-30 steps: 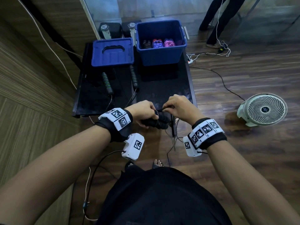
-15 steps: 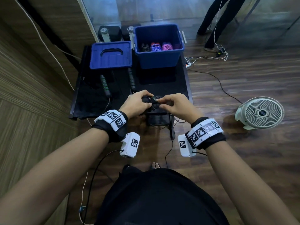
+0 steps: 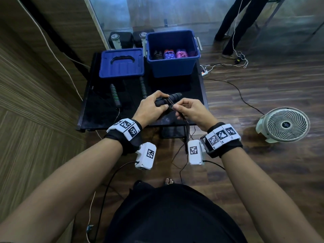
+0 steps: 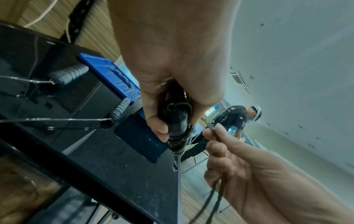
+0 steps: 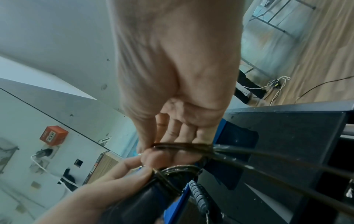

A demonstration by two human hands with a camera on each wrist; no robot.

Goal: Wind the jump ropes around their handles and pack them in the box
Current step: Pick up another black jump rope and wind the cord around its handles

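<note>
Both forearms are bare. The left hand [image 3: 150, 109] and the right hand [image 3: 191, 112] wear no gloves. Each wrist carries a black fabric band [image 3: 122, 141] topped with a row of white tiles printed with black square-code markers [image 3: 127, 128]. A white boxy camera unit [image 3: 146, 156] bearing one such marker hangs under the left wrist, a matching one [image 3: 195, 152] under the right, each with a thin black cable [image 3: 108, 183] leaving its end. The torso is in a black garment [image 3: 171, 214]. Bare toes [image 3: 169, 181] show on the floor below.
</note>
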